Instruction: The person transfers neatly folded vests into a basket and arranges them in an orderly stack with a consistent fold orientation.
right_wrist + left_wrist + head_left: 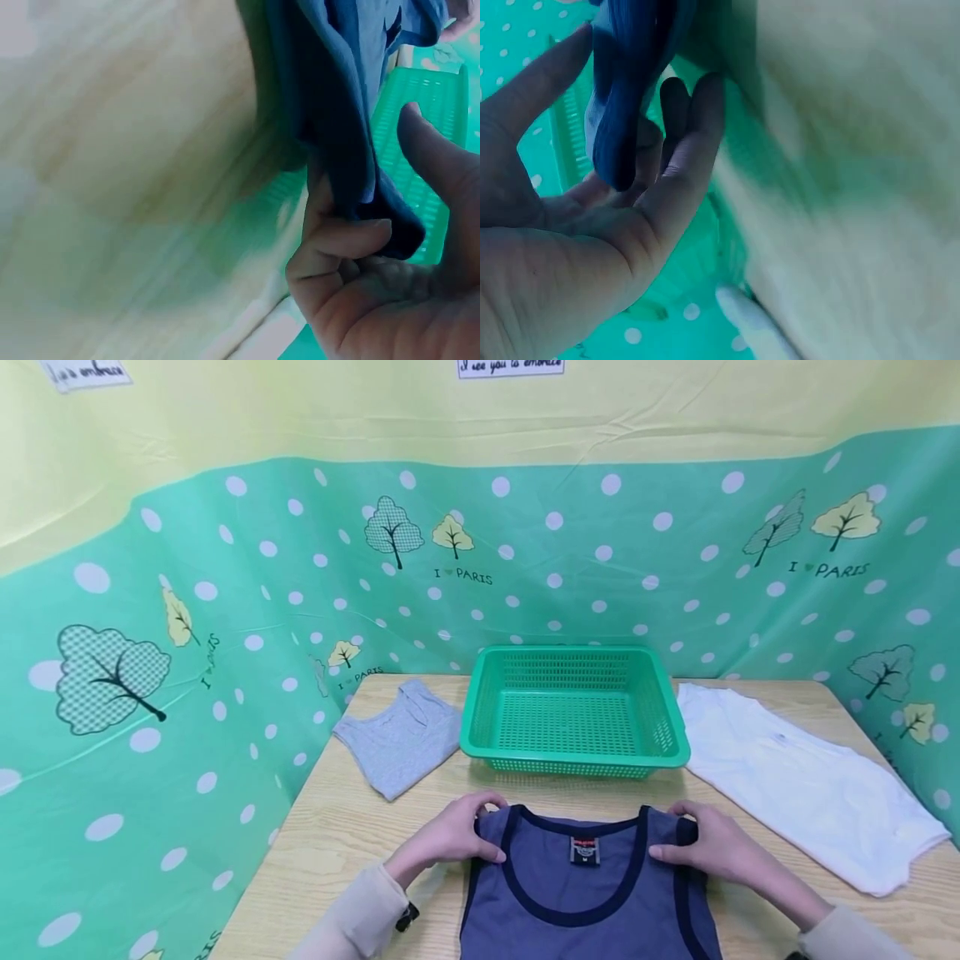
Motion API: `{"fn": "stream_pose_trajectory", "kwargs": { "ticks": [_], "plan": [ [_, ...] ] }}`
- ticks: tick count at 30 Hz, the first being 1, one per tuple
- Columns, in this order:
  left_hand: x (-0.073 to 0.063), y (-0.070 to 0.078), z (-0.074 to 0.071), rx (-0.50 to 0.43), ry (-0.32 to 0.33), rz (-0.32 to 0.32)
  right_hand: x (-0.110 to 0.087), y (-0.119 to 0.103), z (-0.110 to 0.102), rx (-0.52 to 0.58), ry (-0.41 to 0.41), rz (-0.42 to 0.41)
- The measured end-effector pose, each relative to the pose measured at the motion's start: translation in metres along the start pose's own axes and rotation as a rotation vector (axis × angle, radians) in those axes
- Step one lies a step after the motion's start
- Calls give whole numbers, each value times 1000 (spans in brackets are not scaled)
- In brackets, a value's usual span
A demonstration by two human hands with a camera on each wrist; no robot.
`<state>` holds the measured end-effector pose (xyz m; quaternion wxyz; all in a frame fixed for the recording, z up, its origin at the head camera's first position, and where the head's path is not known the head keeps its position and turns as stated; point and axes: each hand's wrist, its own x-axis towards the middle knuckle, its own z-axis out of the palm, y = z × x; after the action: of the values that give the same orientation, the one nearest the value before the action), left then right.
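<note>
Table [300, 877], left to right. Grey top [401, 743]: folded at far left corner, probably there to leave working room. Left hand [453, 837]: partly closed on one shoulder strap of the navy tank top [592, 935], thumb in front, fingers curved behind. Basket [570, 758]: middle of far edge, presumably so both hands can reach it. Right hand [712, 843]: partly closed, fingers curled round the other strap. Paired shoulder holds likely keep the neckline spread. White garment [787, 785]: along right edge, apart from the hand. Navy tank top: between both hands, straps between thumbs and fingers, body running toward the near edge, out of frame.
</note>
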<state>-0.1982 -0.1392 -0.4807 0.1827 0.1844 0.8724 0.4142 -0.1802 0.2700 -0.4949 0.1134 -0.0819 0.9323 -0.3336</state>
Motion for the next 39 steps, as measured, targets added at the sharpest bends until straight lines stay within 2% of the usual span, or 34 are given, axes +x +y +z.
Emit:
{"fn": "stream_pose_trajectory", "kwargs": {
  "ticks": [6,11,17,26,28,34,39],
  "plan": [
    [-7,-5,3,-238,-5,-20,-4,8,-1,85,-72,65],
    [-11,-5,3,-365,-32,-28,-9,5,-1,148,-73,103],
    [-19,-6,5,-415,-41,-64,-17,4,3,180,-104,154],
    [-36,-10,11,-487,-4,-233,-26,6,10,165,-90,205],
    [-39,-10,13,-497,10,-254,-28,6,14,164,-84,206],
    [-48,-10,21,-485,63,-246,-37,5,23,169,-69,158],
    [-50,-9,26,-497,83,-261,-40,1,28,150,-72,186]
  ]
}}
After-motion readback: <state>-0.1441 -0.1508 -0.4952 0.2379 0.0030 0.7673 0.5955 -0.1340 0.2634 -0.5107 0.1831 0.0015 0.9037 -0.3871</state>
